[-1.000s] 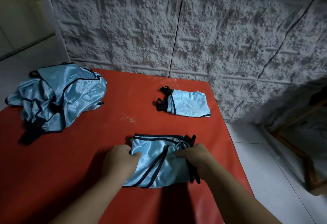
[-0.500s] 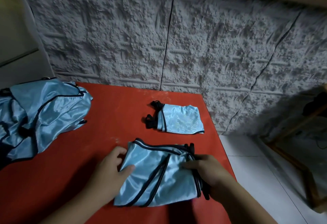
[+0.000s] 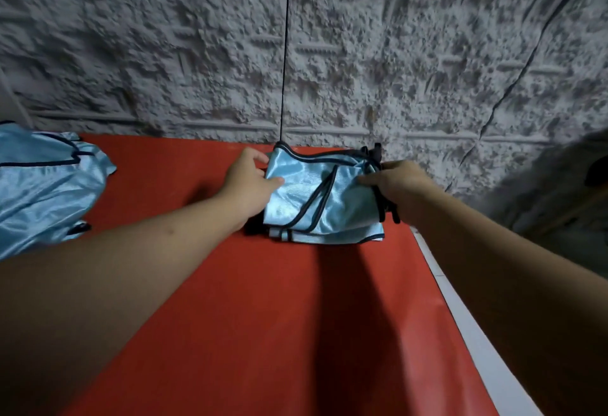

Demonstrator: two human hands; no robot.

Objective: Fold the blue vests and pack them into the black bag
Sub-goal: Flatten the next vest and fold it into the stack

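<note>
A folded light-blue vest (image 3: 316, 195) with black trim is at the far side of the red table (image 3: 263, 317), close to the wall. My left hand (image 3: 250, 178) grips its left edge with the thumb on top. My right hand (image 3: 398, 185) grips its right edge, where the black straps bunch. Under it, the edge of another folded blue vest (image 3: 329, 238) shows along the near side. The black bag is not in view.
A loose pile of unfolded blue vests (image 3: 42, 192) lies at the table's far left. The textured grey wall (image 3: 329, 53) stands right behind the table. The table's right edge (image 3: 460, 310) drops to a white floor, with dark furniture (image 3: 559, 192) beyond.
Both hands have carried the folded vest away from me, from the table's near part to the far right, over the vest that was folded earlier. The camera has tilted up.
</note>
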